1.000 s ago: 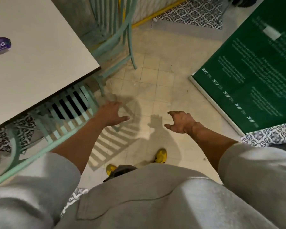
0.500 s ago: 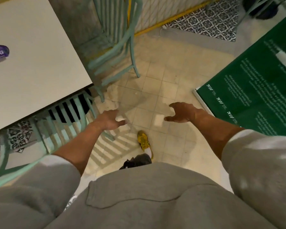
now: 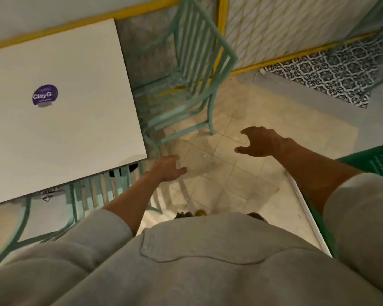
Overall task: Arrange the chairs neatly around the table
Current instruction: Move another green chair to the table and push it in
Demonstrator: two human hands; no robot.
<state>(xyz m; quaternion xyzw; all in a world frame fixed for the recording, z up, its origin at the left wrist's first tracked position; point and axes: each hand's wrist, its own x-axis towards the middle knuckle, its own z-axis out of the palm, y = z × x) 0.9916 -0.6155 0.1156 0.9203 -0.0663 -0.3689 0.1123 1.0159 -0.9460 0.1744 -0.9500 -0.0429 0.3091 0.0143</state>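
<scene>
A white square table [image 3: 80, 120] with a purple round sticker [image 3: 45, 95] fills the left of the view. One teal slatted chair [image 3: 199, 51] stands at the table's right side, turned at an angle, its backrest towards the wall. A second teal chair [image 3: 93, 193] is pushed under the table's near edge; only its slatted back and curved frame show. My left hand [image 3: 167, 170] hovers open just past the table's near right corner, touching nothing. My right hand [image 3: 260, 143] is open with curled fingers, in the air in front of the angled chair's front leg.
A green printed board with a white edge [image 3: 305, 208] lies on the floor at the right. A patterned black-and-white mat [image 3: 332, 76] sits by the yellow-trimmed wall [image 3: 274, 62]. Another teal chair leg [image 3: 363, 25] shows at the top right. Beige floor tiles [image 3: 219, 173] lie between my hands.
The view has tilted up and forward, bringing the angled chair and the wall into view. Both hands have risen and moved towards that chair, still holding nothing.
</scene>
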